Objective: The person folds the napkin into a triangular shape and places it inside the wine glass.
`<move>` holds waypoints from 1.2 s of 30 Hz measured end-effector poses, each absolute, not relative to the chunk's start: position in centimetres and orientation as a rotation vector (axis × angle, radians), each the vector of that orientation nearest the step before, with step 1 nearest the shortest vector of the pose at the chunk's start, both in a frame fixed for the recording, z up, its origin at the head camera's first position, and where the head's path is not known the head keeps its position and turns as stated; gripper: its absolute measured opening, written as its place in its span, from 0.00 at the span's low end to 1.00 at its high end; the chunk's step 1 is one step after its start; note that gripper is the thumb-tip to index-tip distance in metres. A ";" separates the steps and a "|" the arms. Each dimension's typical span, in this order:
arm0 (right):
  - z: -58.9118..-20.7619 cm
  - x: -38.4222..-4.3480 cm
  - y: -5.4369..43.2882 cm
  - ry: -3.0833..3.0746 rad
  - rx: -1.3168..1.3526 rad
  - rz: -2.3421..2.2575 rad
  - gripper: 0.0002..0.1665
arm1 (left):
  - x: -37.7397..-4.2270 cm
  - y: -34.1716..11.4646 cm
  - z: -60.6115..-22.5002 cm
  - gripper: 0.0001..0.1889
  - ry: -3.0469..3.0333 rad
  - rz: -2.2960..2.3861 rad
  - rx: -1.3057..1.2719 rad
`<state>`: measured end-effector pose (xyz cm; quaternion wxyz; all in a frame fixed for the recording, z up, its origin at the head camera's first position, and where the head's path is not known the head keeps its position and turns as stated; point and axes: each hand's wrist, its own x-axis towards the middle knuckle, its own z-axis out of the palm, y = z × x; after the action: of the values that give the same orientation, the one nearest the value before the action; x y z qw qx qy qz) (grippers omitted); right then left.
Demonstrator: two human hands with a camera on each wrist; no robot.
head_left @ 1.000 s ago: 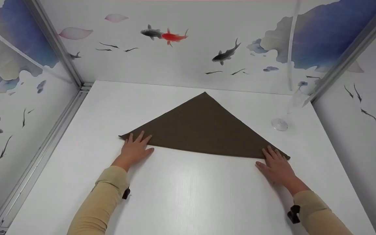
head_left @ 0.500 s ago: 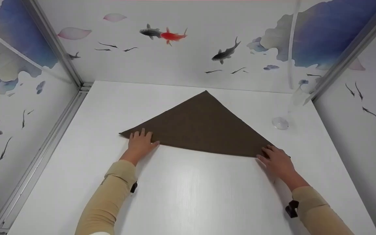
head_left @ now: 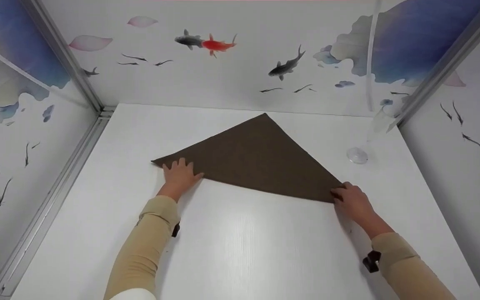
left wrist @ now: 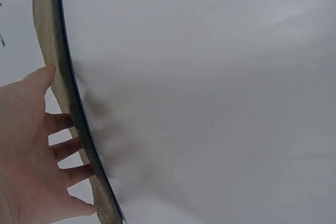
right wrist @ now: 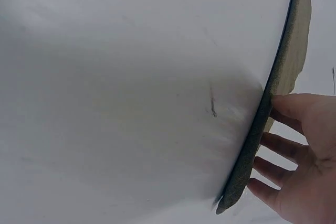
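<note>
White table (head_left: 240, 250): glossy, brown triangular cloth (head_left: 256, 158) lying on the far half
My left hand (head_left: 180, 175): fingers spread on its left end
My right hand (head_left: 354, 202): fingers bent at its right end, can't tell if pinching
Back wall (head_left: 223, 83): fish prints (head_left: 219, 44), big blue leaf (head_left: 415, 41)

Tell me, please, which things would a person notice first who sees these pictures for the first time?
Probably the dark brown cloth, a wide triangle on the white table, its tip toward the back wall. Next come the hands at its near edge: the left hand at its left end, the right hand at its right end. The red fish stands out on the back wall.
</note>
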<state>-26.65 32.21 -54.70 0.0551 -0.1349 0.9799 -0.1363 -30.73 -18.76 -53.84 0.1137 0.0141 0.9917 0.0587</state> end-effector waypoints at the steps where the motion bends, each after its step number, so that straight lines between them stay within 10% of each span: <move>1: -54.7 -26.7 32.2 2.971 -0.414 -0.410 0.20 | -30.9 -18.7 -53.8 0.37 2.909 0.160 0.044; 36: -54.3 -25.4 30.2 2.926 -0.588 -0.481 0.18 | -33.9 -18.6 -53.9 0.35 2.943 0.244 -0.076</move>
<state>-25.37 30.22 -54.33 0.0591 -0.1943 0.9662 -0.1587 -33.87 -18.56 -53.94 0.0934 -0.0255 0.9919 0.0824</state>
